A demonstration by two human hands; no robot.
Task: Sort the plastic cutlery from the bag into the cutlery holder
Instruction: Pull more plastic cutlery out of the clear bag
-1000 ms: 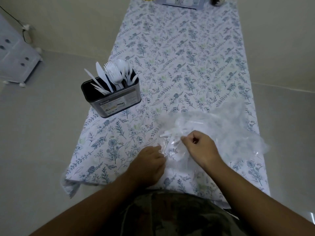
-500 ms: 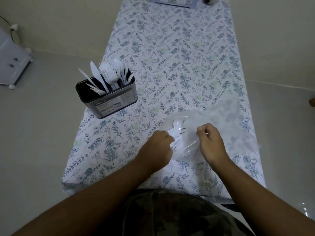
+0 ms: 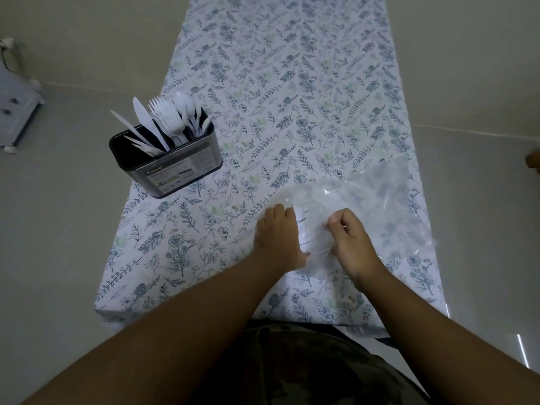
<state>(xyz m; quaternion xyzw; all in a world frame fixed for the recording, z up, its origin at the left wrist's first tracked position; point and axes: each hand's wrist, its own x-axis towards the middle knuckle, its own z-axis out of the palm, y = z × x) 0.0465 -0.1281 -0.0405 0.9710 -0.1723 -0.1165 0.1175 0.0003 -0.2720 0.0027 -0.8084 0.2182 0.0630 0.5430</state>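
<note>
The only legible marking stands on the cutlery holder (image 3: 165, 168), the dark metal container at the left edge of the table. A rectangular paper label (image 3: 175, 172) is fixed to its near face. The upper left corner of the label carries a brand word in white letters that reads approximately "Kosso"; the last letters are uncertain. The remaining label content consists of small print and small pictures, too fine to read.

From my remote feed: two bare forearms with no sleeves, watch or rings, the left hand (image 3: 279, 238) and right hand (image 3: 352, 244) ungloved, above a dark olive-and-brown camouflage-print fabric garment (image 3: 306, 366).
</note>
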